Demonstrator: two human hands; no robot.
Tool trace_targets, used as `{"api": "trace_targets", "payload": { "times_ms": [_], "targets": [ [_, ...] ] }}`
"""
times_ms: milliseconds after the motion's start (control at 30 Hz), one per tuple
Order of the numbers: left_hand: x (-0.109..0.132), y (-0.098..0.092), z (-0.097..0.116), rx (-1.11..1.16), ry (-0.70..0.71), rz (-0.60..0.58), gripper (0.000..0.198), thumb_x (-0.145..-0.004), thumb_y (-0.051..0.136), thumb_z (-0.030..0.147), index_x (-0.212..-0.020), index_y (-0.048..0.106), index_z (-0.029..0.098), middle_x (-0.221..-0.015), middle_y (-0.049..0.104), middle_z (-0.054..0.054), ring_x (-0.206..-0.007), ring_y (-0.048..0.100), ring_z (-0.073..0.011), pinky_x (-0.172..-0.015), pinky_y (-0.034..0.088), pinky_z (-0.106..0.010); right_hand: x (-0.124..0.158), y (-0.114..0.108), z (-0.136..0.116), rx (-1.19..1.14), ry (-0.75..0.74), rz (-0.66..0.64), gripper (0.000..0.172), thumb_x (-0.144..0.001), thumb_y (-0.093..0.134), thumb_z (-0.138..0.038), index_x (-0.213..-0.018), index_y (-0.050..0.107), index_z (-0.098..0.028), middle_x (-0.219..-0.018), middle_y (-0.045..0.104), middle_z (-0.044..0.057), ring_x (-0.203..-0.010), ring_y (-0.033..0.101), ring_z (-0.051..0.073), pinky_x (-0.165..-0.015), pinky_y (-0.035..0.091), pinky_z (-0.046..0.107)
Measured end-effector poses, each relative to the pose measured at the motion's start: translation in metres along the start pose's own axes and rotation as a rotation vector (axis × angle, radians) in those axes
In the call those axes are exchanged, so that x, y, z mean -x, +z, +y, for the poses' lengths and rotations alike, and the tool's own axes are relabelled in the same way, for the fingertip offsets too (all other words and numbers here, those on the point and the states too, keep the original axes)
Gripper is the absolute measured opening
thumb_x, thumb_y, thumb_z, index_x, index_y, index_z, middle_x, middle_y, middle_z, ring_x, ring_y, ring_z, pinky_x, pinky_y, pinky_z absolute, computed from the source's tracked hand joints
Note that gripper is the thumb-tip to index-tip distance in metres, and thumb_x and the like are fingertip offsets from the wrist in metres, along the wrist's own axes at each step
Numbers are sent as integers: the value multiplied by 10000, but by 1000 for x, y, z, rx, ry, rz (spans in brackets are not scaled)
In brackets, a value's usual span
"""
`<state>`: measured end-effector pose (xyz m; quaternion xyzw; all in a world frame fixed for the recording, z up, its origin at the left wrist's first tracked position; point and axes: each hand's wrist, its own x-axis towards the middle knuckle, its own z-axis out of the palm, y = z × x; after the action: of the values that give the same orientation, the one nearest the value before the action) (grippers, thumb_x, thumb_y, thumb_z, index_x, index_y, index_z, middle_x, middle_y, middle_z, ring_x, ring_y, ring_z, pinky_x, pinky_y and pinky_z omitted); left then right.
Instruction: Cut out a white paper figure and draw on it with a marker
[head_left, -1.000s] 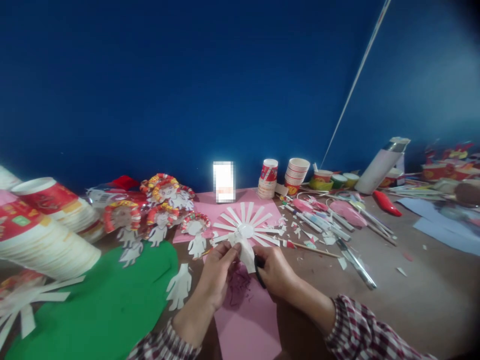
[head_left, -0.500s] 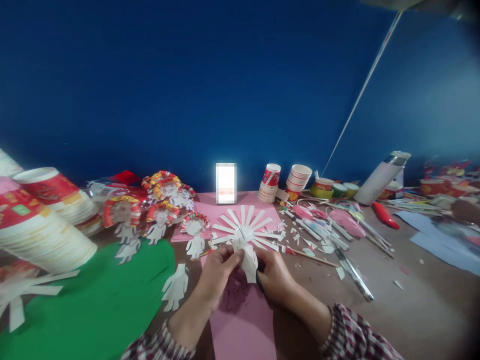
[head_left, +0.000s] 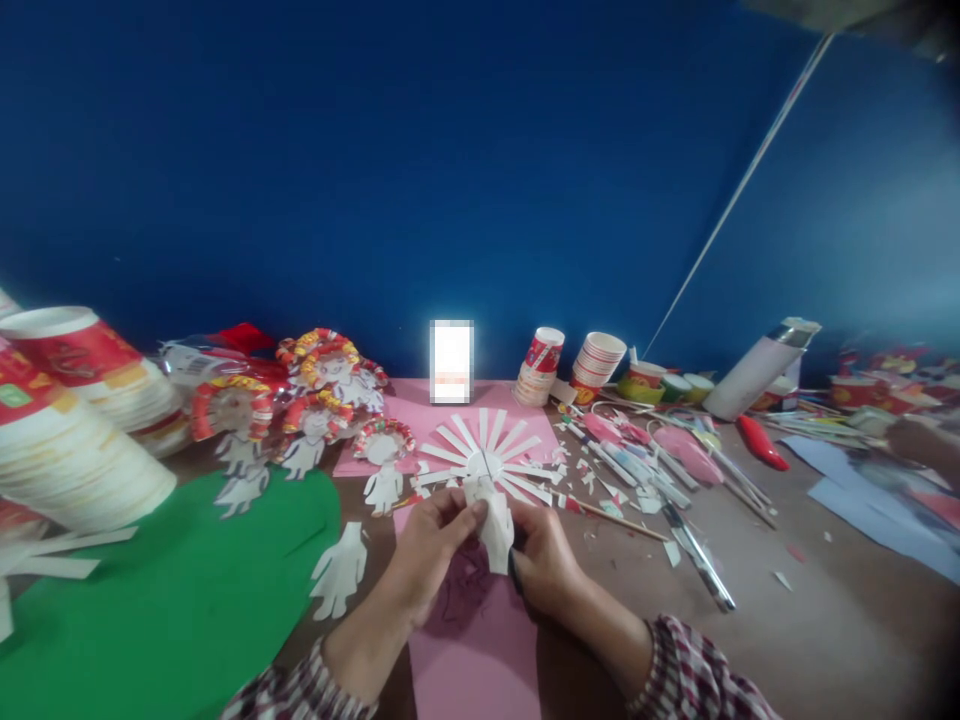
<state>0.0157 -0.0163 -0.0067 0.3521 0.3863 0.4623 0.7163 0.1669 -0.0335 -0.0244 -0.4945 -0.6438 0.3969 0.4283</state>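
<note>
My left hand (head_left: 433, 545) pinches the top edge of a small white paper cutout (head_left: 495, 522) held over a pink sheet (head_left: 480, 650). My right hand (head_left: 546, 560) is closed round black-handled scissors (head_left: 514, 570), whose blades meet the cutout from the right. Just behind the hands a cut-open white paper cup with fanned strips (head_left: 487, 455) lies flat on a second pink sheet (head_left: 420, 420). A white figure-shaped cutout (head_left: 339, 570) lies to the left of my left hand.
A green sheet (head_left: 172, 600) covers the near left, with stacks of red paper cups (head_left: 67, 430) lying on their sides beyond it. Finished cup figures (head_left: 315, 400) crowd the back left. More cups (head_left: 592, 360), pens, sticks and scraps (head_left: 660, 470) litter the right; a white flask (head_left: 757, 370) leans there.
The view has drifted a little up and to the right. Both hands stay on the cutout, which has shifted slightly between them.
</note>
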Motion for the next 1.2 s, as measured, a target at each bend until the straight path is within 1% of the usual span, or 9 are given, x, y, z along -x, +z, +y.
{"api": "trace_targets", "payload": {
  "times_ms": [200, 333, 500, 600, 667, 800, 900, 1067, 1200],
  "targets": [
    [0, 1, 1, -11, -11, 8, 350, -630, 801, 404, -750, 615, 134, -612, 614, -8, -506, 550, -98, -497, 447, -212, 0, -1, -3, -31, 3, 5, 123, -735, 577, -183, -778, 689, -153, -602, 585, -15, -571, 496, 124, -532, 400, 206],
    [-1, 0, 2, -22, -28, 28, 359, -645, 775, 437, -743, 577, 154, -561, 582, 16, -436, 513, -100, -419, 415, -211, -2, 2, 0, -130, 54, -11, 139, -753, 561, -183, -804, 686, -149, -582, 563, -19, -527, 480, 110, -496, 385, 203],
    [-3, -5, 3, -83, 43, 88, 298, -697, 723, 411, -806, 617, 154, -584, 597, 15, -468, 528, -110, -451, 438, -222, -10, 0, 5, -206, 103, 102, 180, -751, 635, -213, -919, 645, -149, -535, 462, -59, -468, 394, 80, -450, 313, 188],
    [-4, -7, 3, -198, 74, 76, 283, -727, 696, 379, -886, 653, 148, -648, 635, -3, -531, 553, -117, -510, 455, -224, -13, -5, 3, -280, 36, 165, 231, -749, 670, -226, -965, 620, -160, -664, 541, -27, -573, 469, 96, -541, 380, 204],
    [-4, -8, 3, -266, 94, 50, 259, -733, 692, 362, -873, 663, 145, -663, 639, -5, -566, 555, -115, -543, 454, -218, -12, -8, -3, -320, 13, 163, 267, -734, 696, -230, -979, 610, -170, -737, 570, -13, -633, 497, 103, -598, 404, 213],
    [-5, -8, 2, -337, 144, 30, 216, -728, 694, 356, -776, 660, 148, -626, 612, 8, -557, 530, -107, -530, 420, -204, -10, -11, -14, -397, 21, 151, 303, -718, 716, -276, -981, 599, -180, -756, 569, -12, -647, 502, 108, -604, 408, 217],
    [-3, -7, 1, -367, 160, 40, 232, -711, 709, 360, -783, 673, 142, -653, 634, -5, -568, 540, -116, -529, 414, -209, -9, -10, -16, -407, 39, 145, 310, -696, 730, -285, -955, 599, -178, -745, 565, -12, -642, 503, 109, -587, 404, 214],
    [-3, -5, -1, -285, 92, 54, 262, -709, 717, 370, -839, 683, 145, -664, 656, -12, -580, 567, -125, -551, 435, -218, -12, -4, -8, -417, 52, 148, 310, -674, 741, -270, -932, 598, -176, -695, 545, -25, -591, 473, 92, -546, 387, 200],
    [-3, -5, -2, -194, 47, 5, 238, -725, 714, 365, -821, 670, 152, -659, 656, -12, -556, 569, -120, -558, 450, -230, -13, -1, -4, -486, 99, 135, 335, -659, 754, -300, -926, 593, -176, -642, 514, -44, -538, 430, 79, -500, 350, 193]
  ]
}}
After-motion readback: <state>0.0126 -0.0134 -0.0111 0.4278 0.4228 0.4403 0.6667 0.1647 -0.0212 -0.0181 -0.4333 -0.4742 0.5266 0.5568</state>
